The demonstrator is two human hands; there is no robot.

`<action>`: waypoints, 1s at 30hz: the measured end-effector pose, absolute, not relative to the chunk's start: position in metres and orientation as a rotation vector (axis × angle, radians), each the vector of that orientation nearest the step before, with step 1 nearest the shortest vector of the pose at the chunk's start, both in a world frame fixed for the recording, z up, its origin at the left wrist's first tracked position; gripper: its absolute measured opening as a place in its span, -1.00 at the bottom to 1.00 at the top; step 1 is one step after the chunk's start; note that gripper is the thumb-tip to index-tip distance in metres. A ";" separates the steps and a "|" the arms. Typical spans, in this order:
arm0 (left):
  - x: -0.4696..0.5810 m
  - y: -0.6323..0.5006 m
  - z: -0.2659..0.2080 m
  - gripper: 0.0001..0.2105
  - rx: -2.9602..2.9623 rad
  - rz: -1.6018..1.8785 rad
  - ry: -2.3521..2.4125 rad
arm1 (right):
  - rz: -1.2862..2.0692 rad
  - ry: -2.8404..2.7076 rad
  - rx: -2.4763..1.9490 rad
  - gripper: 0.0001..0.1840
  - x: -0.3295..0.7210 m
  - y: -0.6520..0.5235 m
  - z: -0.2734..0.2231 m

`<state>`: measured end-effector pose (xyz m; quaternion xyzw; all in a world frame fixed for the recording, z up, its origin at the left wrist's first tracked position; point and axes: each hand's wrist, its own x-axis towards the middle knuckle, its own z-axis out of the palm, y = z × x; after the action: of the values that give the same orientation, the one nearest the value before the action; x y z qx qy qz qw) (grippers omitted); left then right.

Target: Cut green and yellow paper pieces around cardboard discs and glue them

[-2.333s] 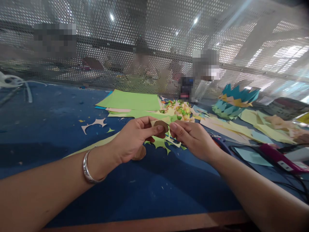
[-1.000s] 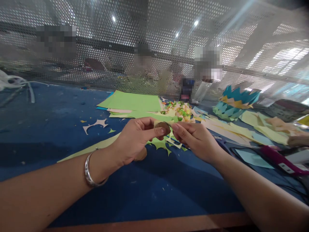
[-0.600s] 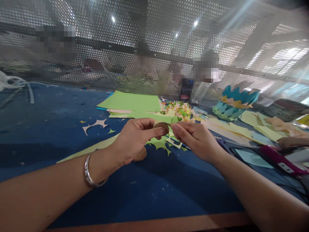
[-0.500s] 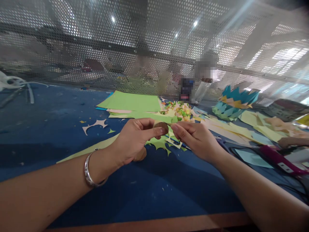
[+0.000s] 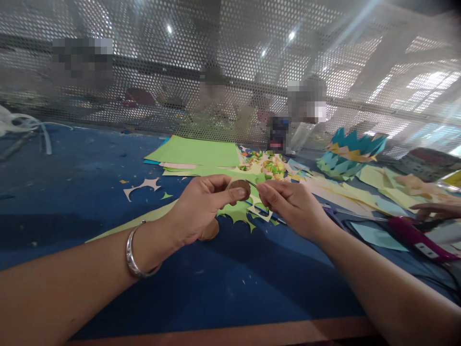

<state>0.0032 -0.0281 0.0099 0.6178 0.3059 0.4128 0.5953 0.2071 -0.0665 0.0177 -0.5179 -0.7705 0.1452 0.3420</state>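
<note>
Head view: two hands are meeting over a blue worktop, working a small brown disc.

The left hand is pinching the brown disc between thumb and forefinger, its fingers clamped on it, holding it just above the worktop at the centre of the scene. The right hand is reaching in from the right, its fingers drawn together at the disc's right edge; whether they are gripping anything is too small to tell. A silver bangle is sitting on the left wrist. Spiky green paper offcuts are lying just beneath the hands, green paper sheets farther back, and a blue paper crown far right. Another person's hand is resting at the right edge beside a magenta tool.
</note>
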 end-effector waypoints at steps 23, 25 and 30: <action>0.003 -0.027 0.008 -0.88 1.420 0.895 0.639 | 0.402 -2.049 -1.311 -0.44 0.208 -0.067 0.018; 0.003 -0.027 0.009 -0.87 1.426 0.900 0.641 | 0.401 -2.054 -1.312 -0.44 0.208 -0.068 0.019; 0.004 -0.027 0.011 -0.88 1.406 0.893 0.637 | 0.420 -2.067 -1.305 -0.45 0.209 -0.068 0.020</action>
<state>0.0035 -0.0266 0.0106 0.6134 0.2780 0.3896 0.6282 0.2093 -0.0678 0.0196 -0.4976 -0.7881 0.1603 0.3249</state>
